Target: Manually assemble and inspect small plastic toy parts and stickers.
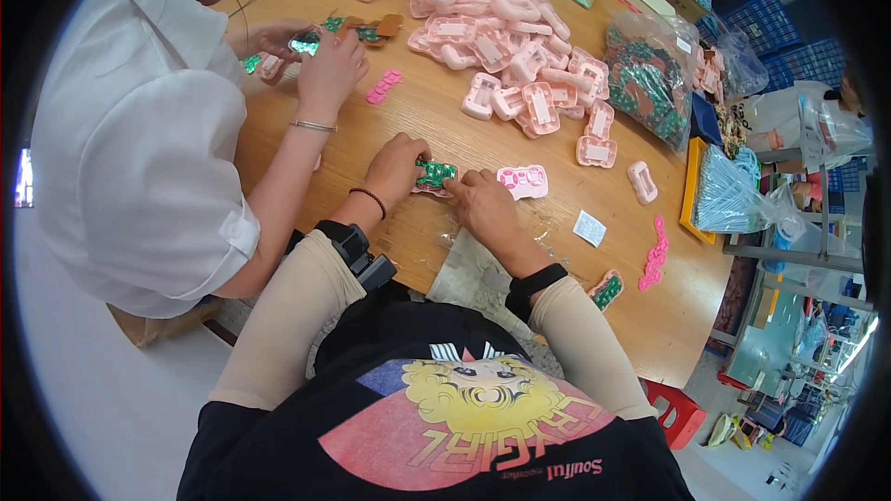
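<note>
A green circuit board (437, 175) lies in a pink shell on the table, in front of me. My left hand (401, 165) grips its left end, fingers curled over the edge. From the other side, my right hand (484, 208) presses fingertips against the board's right end. Just beyond my right hand rests a pink shell with a bright pink button pad (522, 182) in it. The underside of the shell I hold is hidden.
A big heap of pink shells (506, 28) covers the far table, beside a clear bag of circuit boards (648, 74). To the left, a co-worker's hands (325, 60) handle a green board. A paper slip (588, 228), a pink button strip (654, 253) and a filled shell (608, 290) lie right.
</note>
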